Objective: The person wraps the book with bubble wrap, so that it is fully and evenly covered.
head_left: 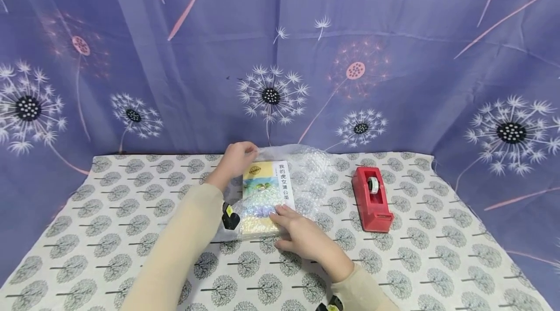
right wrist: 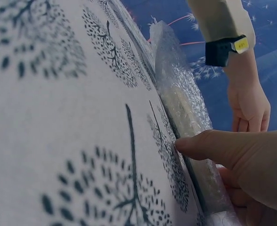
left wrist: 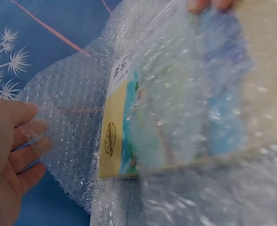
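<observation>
A book [head_left: 258, 187] with a yellow, blue and white cover lies on a sheet of bubble wrap [head_left: 318, 167]. Part of the wrap is folded over the book's nearer portion; its top strip shows bare. My left hand [head_left: 236, 159] is at the book's far left corner, pinching the wrap's far edge between thumb and fingers, as the left wrist view shows with the clear sheet [left wrist: 72, 103] lifted. On the lower right of the covered book rests my right hand [head_left: 303, 237], fingers extended and the thumb [right wrist: 194, 145] along the near edge. Its fingertips are partly hidden in the right wrist view.
A red tape dispenser [head_left: 372, 209] with a roll of clear tape [head_left: 373, 185] stands right of the wrap. The table is covered by a white cloth [head_left: 144, 194] with tree prints. Behind it hangs a blue dandelion-patterned curtain [head_left: 210, 82].
</observation>
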Demonstrator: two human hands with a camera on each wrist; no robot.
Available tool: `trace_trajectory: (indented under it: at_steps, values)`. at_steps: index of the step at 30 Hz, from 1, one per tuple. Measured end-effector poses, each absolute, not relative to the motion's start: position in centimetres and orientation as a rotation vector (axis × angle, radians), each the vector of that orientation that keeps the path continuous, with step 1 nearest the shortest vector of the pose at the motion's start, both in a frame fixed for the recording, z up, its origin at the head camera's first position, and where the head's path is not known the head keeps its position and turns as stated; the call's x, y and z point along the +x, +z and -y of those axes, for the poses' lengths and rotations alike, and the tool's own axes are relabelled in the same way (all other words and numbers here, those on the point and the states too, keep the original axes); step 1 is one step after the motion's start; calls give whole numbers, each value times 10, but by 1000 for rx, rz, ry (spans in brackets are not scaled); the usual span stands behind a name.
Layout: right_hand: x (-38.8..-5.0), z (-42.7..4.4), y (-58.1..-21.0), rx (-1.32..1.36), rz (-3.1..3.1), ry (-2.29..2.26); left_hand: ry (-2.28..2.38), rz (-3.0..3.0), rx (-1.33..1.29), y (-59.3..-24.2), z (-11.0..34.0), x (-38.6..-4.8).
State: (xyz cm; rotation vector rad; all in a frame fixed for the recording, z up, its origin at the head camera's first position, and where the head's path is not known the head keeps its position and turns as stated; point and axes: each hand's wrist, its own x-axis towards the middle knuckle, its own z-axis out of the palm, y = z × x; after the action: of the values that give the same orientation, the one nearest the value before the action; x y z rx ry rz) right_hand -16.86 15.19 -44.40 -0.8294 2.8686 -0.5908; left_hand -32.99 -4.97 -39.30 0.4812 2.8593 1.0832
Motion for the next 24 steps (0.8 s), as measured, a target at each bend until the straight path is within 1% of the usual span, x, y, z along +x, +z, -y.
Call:
trace_trajectory:
  at_steps: [14, 24]
  values:
    - [-169, -154, -449, -842, -2869, -636, 921, -2966, 790, -403, 47, -298]
    - [-170, -153, -448, -874, -2881, -648, 767, -2983, 897, -412, 47, -280]
